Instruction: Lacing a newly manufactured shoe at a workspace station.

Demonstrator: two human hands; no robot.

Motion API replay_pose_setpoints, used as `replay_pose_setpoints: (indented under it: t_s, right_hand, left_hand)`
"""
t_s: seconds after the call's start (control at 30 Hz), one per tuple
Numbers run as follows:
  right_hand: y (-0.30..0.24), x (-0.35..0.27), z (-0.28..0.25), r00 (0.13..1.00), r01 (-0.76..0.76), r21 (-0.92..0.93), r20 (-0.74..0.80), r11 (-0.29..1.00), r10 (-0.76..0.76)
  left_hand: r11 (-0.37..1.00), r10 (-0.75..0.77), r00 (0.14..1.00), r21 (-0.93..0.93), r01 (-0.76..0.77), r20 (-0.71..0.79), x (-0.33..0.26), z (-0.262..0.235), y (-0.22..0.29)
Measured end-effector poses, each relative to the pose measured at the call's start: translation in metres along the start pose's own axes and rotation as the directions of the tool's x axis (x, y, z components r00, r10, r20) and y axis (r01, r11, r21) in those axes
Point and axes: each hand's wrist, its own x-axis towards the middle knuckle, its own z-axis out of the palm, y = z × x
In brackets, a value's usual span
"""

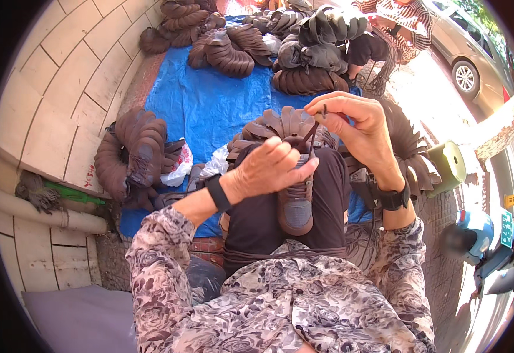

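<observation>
A dark brown shoe with a grey toe lies between my thighs, its toe pointing toward me and its lacing facing up. My right hand is raised above and to the right of it, thumb and forefinger pinching a dark shoelace near its end. The lace slants down toward the shoe's opening. My left hand is over the left side of the shoe, fingers curled and thumb stretched across the lacing. What those fingers hold is hidden.
More dark laces lie across my lap. Coiled stacks of brown shoes stand left, ahead and at the back on a blue tarp. A green roll is at right. Another person sits at the far right, near a parked car.
</observation>
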Motion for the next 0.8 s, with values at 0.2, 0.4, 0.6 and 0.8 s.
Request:
replay_pose_setpoints:
  t_s: [0.2, 0.4, 0.6, 0.8]
  right_hand:
    - [0.015, -0.005, 0.004, 0.991, -0.072, 0.136, -0.098, 0.988, 0.086]
    - [0.103, -0.05, 0.011, 0.785, -0.544, 0.23, -0.202, 0.807, 0.586]
    - [0.07, -0.106, 0.061, 0.957, -0.267, -0.314, -0.197, 0.911, 0.212]
    - [0.02, -0.092, 0.056, 0.896, 0.382, -0.393, 0.377, 0.836, -0.233]
  left_hand:
    - [0.997, 0.006, 0.998, 0.079, -0.002, -0.056, 0.01, 0.016, -0.021]
    - [0.934, -0.216, 0.973, -0.271, 0.231, 0.085, 0.024, 0.015, -0.024]
    - [0.094, -0.515, 0.636, -0.699, 0.709, 0.575, -0.024, 0.044, -0.015]
    - [-0.789, -0.355, 0.247, -0.431, 0.438, 0.901, -0.015, 0.04, 0.008]
